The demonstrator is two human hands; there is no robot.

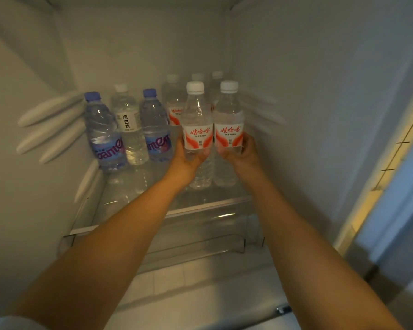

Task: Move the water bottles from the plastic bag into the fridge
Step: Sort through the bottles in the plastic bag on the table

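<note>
Both my arms reach into the open fridge. My left hand (pixel 187 160) grips a clear white-capped water bottle with a red label (pixel 197 120). Right beside it, my right hand (pixel 242 152) grips a matching bottle (pixel 229 120). Both bottles stand upright at the right side of the glass shelf (pixel 200 207), their bases on or just above it. Behind them stand three more white-capped bottles (pixel 174 101), partly hidden. To the left stand two blue-capped bottles with blue labels (pixel 104 132) and, between them, a white-labelled bottle (pixel 128 122). The plastic bag is not in view.
White shelf rails (pixel 50 122) jut from the fridge's left wall. A clear drawer front (pixel 200 241) sits below the shelf. The fridge's right wall (pixel 320 115) is close to the right bottle, and the open door's edge (pixel 379 175) lies at far right.
</note>
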